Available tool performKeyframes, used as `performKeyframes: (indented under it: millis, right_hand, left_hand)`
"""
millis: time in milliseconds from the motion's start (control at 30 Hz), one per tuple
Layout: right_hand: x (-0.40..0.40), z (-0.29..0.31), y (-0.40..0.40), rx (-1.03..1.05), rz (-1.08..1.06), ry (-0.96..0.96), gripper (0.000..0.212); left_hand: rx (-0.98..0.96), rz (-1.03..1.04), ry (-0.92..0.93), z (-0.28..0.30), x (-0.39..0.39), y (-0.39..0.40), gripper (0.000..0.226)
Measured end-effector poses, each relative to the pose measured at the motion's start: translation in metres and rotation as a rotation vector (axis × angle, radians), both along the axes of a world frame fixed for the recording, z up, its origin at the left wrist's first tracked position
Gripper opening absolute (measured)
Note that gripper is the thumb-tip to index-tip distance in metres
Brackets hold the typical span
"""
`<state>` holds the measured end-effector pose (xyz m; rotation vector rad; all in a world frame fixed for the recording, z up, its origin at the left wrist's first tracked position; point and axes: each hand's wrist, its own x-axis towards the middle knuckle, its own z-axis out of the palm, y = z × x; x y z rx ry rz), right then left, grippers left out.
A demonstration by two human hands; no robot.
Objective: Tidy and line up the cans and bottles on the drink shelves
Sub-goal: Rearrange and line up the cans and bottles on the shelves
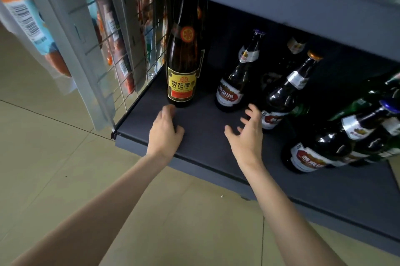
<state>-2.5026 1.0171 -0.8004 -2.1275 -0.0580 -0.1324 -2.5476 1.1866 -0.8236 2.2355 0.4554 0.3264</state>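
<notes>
barely begun, judging by the layout: bottom shelf (205,140) dark and low, set just above the tiled floor (54,168), bottles on it standing at uneven depths with no shared front line. wide bare stretch of shelf along the front edge and between the left end and the middle. wire grid panel (121,53) closing off the left end, hanging snack packets (28,23) beyond it.

largest first among the bottles: tall brown bottle with yellow label (183,66) alone near the left end, upright, set back from the front edge, label facing out. to its right, well apart, a dark bottle with red-and-white label (232,90), then a second of the same kind (281,101) slightly nearer the front edge, more dark necks behind them in shadow. toward the right end, a crowded cluster: one more red-and-white labelled bottle (313,153) closest to the front edge, green bottles (357,105) packed behind it, count hard to tell. left to do, probably: pulling these into even rows, closing the gaps, turning labels forward.

left hand (165,133) over the shelf near the front edge, fingers loosely curled, gripping nothing, fingertips just beside the base of the yellow-labelled bottle, contact not clear. right hand (246,133) spread wide, fingers straight and fanned, empty, hovering near the two red-and-white labelled bottles, touching neither as far as can be seen.
</notes>
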Motion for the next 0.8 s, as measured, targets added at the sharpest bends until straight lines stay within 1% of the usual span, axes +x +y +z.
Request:
performKeyframes:
  millis: [133, 200, 267, 333, 367, 467, 533, 600, 700, 800]
  right_hand:
    - [-0.049, 0.007, -0.048, -0.051, -0.044, -0.228, 0.047]
    - [-0.063, 0.01, -0.079, -0.087, -0.121, -0.321, 0.037]
    - [-0.074, 0.014, -0.107, -0.084, -0.245, -0.357, 0.031]
    - [-0.08, 0.018, -0.128, -0.041, -0.341, -0.323, 0.031]
    - [-0.081, 0.019, -0.134, -0.018, -0.355, -0.291, 0.031]
    - [-0.079, 0.017, -0.137, -0.005, -0.304, -0.207, 0.031]
    - [-0.078, 0.013, -0.13, 0.002, -0.246, -0.168, 0.035]
    - [-0.077, 0.007, -0.121, -0.004, -0.196, -0.142, 0.039]
    - [-0.074, 0.0, -0.11, -0.002, -0.129, -0.103, 0.043]
    - [-0.067, -0.006, -0.1, -0.081, -0.045, -0.039, 0.048]
  left_hand:
    - [0.012, -0.16, -0.036, 0.009, -0.012, -0.033, 0.052]
    - [-0.013, -0.207, -0.055, 0.016, -0.008, -0.051, 0.054]
    - [-0.056, -0.248, -0.068, 0.022, 0.001, -0.072, 0.056]
    - [-0.104, -0.29, -0.064, 0.028, 0.013, -0.094, 0.064]
    - [-0.136, -0.31, -0.059, 0.031, 0.021, -0.105, 0.07]
    - [-0.231, -0.331, -0.074, 0.04, 0.049, -0.135, 0.088]
    - [-0.267, -0.317, -0.062, 0.042, 0.064, -0.149, 0.094]
    - [-0.267, -0.317, -0.045, 0.04, 0.076, -0.156, 0.094]
    - [-0.259, -0.314, -0.033, 0.037, 0.089, -0.155, 0.087]
    - [-0.163, -0.317, -0.041, 0.039, 0.093, -0.147, 0.078]
